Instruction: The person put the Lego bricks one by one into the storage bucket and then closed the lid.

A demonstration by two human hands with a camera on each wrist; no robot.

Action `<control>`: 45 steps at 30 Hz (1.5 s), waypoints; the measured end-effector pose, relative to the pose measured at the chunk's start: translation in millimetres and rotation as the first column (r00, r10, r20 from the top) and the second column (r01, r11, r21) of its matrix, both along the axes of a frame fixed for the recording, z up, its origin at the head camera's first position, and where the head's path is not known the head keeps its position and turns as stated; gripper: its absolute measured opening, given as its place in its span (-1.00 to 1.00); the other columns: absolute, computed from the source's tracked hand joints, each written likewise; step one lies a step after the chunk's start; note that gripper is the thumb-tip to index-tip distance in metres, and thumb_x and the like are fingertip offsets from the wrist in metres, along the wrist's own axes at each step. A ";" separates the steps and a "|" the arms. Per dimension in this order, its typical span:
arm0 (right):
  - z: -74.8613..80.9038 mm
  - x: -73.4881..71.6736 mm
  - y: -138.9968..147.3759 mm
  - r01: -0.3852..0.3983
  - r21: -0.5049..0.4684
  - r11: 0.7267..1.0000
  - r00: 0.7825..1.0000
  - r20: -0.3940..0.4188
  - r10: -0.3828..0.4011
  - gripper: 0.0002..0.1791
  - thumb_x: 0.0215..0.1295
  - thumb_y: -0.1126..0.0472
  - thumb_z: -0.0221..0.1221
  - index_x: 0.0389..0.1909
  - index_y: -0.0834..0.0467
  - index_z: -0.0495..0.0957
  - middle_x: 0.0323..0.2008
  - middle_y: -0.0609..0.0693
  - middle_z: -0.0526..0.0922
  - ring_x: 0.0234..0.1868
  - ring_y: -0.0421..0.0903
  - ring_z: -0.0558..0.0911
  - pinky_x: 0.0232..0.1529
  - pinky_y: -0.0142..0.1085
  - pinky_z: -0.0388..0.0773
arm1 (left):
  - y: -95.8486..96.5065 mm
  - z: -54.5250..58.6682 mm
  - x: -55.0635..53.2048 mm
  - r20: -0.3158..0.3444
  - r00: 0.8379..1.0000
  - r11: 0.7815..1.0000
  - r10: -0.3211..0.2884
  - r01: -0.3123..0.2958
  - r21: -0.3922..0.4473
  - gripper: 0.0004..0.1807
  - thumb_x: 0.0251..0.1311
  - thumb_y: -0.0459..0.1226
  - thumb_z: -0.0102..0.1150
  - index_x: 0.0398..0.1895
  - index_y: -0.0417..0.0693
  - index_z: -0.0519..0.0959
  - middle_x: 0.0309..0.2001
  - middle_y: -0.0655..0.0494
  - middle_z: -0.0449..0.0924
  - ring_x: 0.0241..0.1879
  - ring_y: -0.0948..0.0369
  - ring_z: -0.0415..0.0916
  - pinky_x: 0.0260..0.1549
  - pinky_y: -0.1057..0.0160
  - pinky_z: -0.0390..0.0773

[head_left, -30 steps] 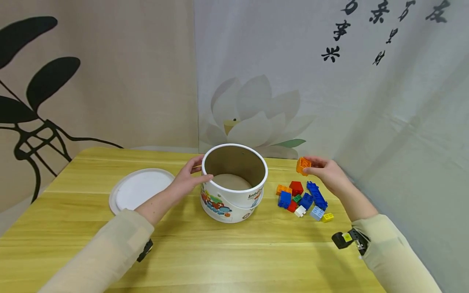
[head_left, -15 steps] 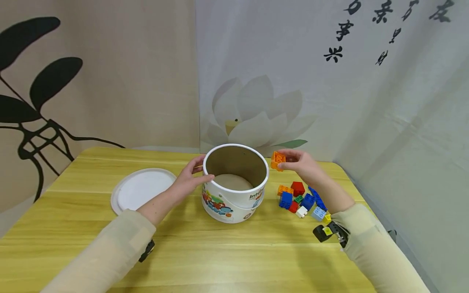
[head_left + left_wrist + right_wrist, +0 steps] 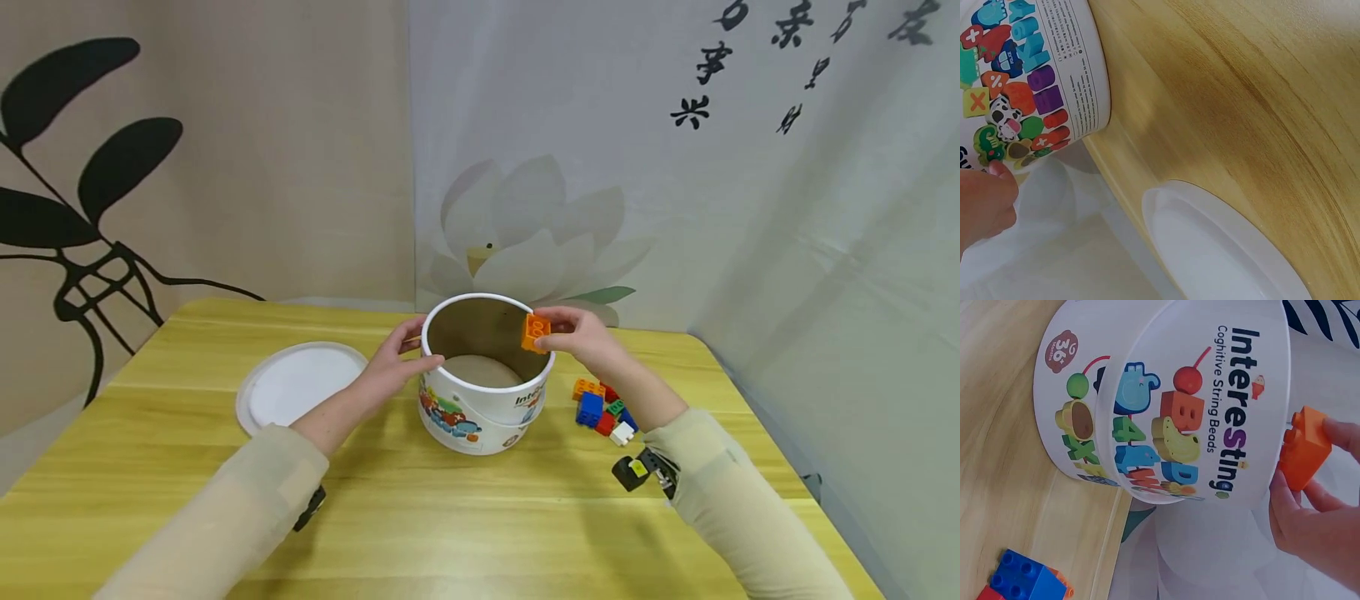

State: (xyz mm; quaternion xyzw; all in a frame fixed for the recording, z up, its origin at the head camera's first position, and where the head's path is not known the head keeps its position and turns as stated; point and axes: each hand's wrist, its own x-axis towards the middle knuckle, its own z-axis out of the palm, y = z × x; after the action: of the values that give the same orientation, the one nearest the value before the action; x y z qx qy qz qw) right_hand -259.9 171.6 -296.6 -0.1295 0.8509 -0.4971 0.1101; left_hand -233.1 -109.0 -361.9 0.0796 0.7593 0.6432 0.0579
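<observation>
A white printed bucket [image 3: 480,417] with a loop handle stands upright on the table, its top uncovered and no blocks showing on the visible part of its floor. My left hand [image 3: 386,367] grips the bucket's left rim, thumb over the edge and fingers on the outside. At the right rim, my right hand [image 3: 588,337] pinches an orange building block [image 3: 536,332] between thumb and fingers, just above the edge. In the right wrist view the orange block [image 3: 1305,449] is tilted beside the rim, studs toward the bucket.
To the bucket's right lies a pile of coloured blocks [image 3: 590,409], partly hidden by the right forearm. A round white lid [image 3: 303,383] lies flat on the left of the wooden table [image 3: 450,533]. Printed curtains hang behind the table.
My right hand has carried the orange block left, from over the block pile to the bucket's right rim. My left hand has kept its grip on the bucket.
</observation>
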 end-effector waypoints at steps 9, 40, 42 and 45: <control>-3.1 -3.6 6.1 0.026 -0.066 0.997 0.999 -0.025 -0.028 -0.37 0.18 0.33 0.16 0.30 0.30 0.25 0.22 0.32 0.33 0.22 0.19 0.35 0.31 -0.01 0.27 | 2.3 -4.4 -2.8 0.013 1.000 1.000 -0.001 0.001 -0.003 -0.22 0.18 -0.27 0.15 0.43 -0.06 0.02 0.40 -0.13 0.08 0.35 -0.08 0.05 0.28 -0.14 0.19; -102.6 46.5 211.1 0.126 0.170 0.977 0.987 0.078 -0.141 -0.33 0.29 0.13 0.14 0.27 0.45 0.17 0.20 0.43 0.31 -0.18 -0.60 0.41 -0.12 -0.54 0.46 | 1.8 -2.7 -2.6 -0.006 1.000 1.000 -0.003 0.003 -0.002 -0.23 0.19 -0.27 0.15 0.43 -0.05 0.03 0.40 -0.12 0.08 0.33 -0.07 0.07 0.26 -0.12 0.23; -106.5 48.6 213.7 0.143 0.184 0.973 0.984 0.081 -0.160 -0.34 0.28 0.13 0.14 0.26 0.44 0.19 0.19 0.43 0.32 -0.14 -0.52 0.43 -0.13 -0.53 0.47 | 1.8 -3.1 -2.7 -0.005 1.000 1.000 -0.004 0.004 0.000 -0.23 0.18 -0.26 0.16 0.43 -0.03 0.04 0.39 -0.10 0.09 0.33 -0.06 0.07 0.25 -0.12 0.23; -108.3 49.9 215.9 0.154 0.200 0.968 0.981 0.083 -0.174 -0.34 0.27 0.14 0.15 0.26 0.44 0.20 0.20 0.41 0.32 -0.03 -0.30 0.48 -0.13 -0.52 0.47 | 2.0 -2.9 -2.5 -0.004 1.000 1.000 -0.001 0.001 0.003 -0.23 0.18 -0.26 0.17 0.42 -0.02 0.05 0.39 -0.08 0.10 0.33 -0.06 0.07 0.25 -0.12 0.24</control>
State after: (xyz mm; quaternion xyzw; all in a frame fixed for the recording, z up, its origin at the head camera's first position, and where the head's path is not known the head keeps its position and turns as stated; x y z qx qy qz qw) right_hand -210.1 387.5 -405.0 -0.0224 0.8963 -0.4254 0.1230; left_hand -235.6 -107.1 -364.8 0.0814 0.7583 0.6444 0.0566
